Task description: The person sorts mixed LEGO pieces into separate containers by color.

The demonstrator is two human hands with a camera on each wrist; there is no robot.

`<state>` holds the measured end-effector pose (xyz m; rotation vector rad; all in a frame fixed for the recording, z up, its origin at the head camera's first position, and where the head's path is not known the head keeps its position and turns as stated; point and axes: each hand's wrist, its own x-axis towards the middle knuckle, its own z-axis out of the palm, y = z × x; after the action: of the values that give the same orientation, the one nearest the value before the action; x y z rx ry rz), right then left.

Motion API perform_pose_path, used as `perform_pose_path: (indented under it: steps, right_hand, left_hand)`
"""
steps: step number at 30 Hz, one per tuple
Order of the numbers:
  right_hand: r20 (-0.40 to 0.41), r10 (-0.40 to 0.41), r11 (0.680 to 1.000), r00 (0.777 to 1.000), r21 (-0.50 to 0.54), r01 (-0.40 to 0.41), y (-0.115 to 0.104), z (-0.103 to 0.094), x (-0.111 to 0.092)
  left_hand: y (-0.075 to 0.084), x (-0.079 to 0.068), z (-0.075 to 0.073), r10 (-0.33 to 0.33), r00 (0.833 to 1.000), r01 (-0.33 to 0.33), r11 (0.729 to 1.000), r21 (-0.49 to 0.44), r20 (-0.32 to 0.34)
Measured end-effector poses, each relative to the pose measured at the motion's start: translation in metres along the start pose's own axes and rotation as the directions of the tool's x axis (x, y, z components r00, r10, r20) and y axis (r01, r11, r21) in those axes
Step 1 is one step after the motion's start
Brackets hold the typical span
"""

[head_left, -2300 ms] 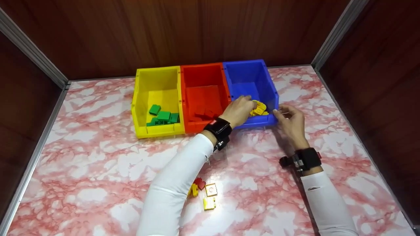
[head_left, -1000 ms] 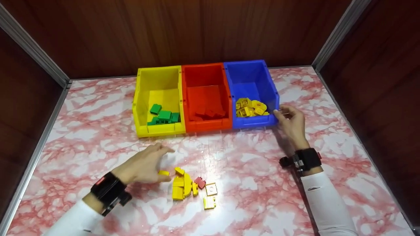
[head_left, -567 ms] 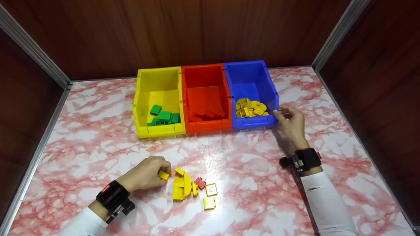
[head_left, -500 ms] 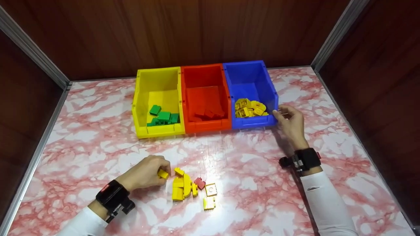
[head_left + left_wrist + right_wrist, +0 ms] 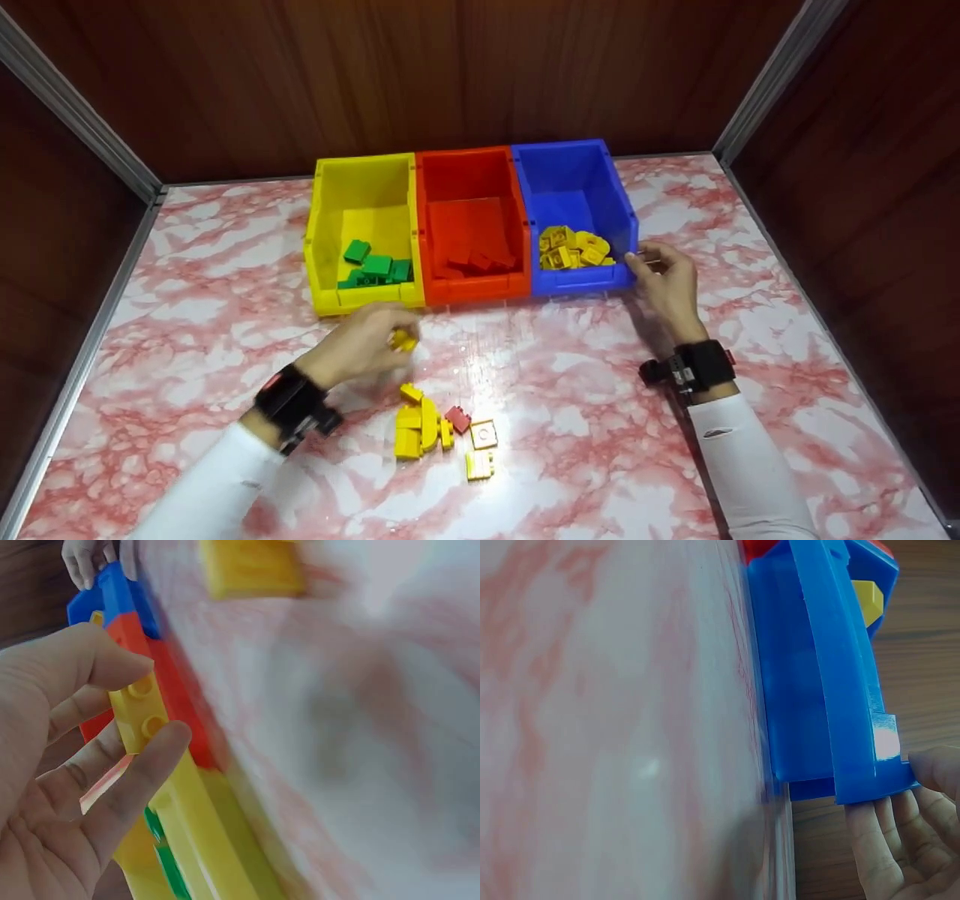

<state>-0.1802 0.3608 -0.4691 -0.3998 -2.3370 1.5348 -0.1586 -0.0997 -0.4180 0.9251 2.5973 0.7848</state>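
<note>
My left hand pinches a yellow toy brick between thumb and fingertips, in front of the yellow bin. Two studs of that brick face the left wrist camera. At the right, my right hand grips the front corner of the blue bin, thumb on one side and fingers on the other. Several yellow bricks lie inside the blue bin. On the table below my left hand is a cluster of yellow bricks, beside a red brick.
A red bin with red bricks stands between the yellow and blue bins. Green bricks lie in the yellow bin. Two shiny pale-yellow bricks, a square one and a studded one, rest nearer the front. Dark wood panels surround the table.
My left hand came back from the blue bin, took hold of a yellow brick left of the cluster, and carried it up and right towards the bins. My right hand stayed at the blue bin's corner.
</note>
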Motion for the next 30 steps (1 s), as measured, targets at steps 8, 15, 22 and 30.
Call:
perform_pose_path:
  steps: [8, 15, 22, 30]
  right_hand:
    - [-0.006, -0.019, 1.0, 1.0, 0.004, 0.019, 0.001, -0.001, 0.0]
    - [-0.001, -0.054, 0.998, 0.999, -0.034, 0.054, 0.0, -0.001, -0.001]
    - [0.018, -0.044, 0.998, 0.999, -0.035, 0.045, -0.001, -0.001, -0.002]
    - [0.048, 0.003, 1.0, 0.999, -0.014, -0.003, -0.003, -0.005, -0.001]
  left_hand:
    - [0.042, 0.066, 0.01, 0.145, 0.989, -0.145, 0.989, 0.005, -0.011]
    - [0.089, 0.128, 0.02, 0.248, 0.968, -0.249, 0.969, 0.003, -0.032]
    - [0.123, 0.178, 0.031, 0.271, 0.961, -0.271, 0.963, 0.017, -0.047]
    - [0.139, 0.222, 0.04, 0.227, 0.972, -0.218, 0.967, 0.135, -0.06]
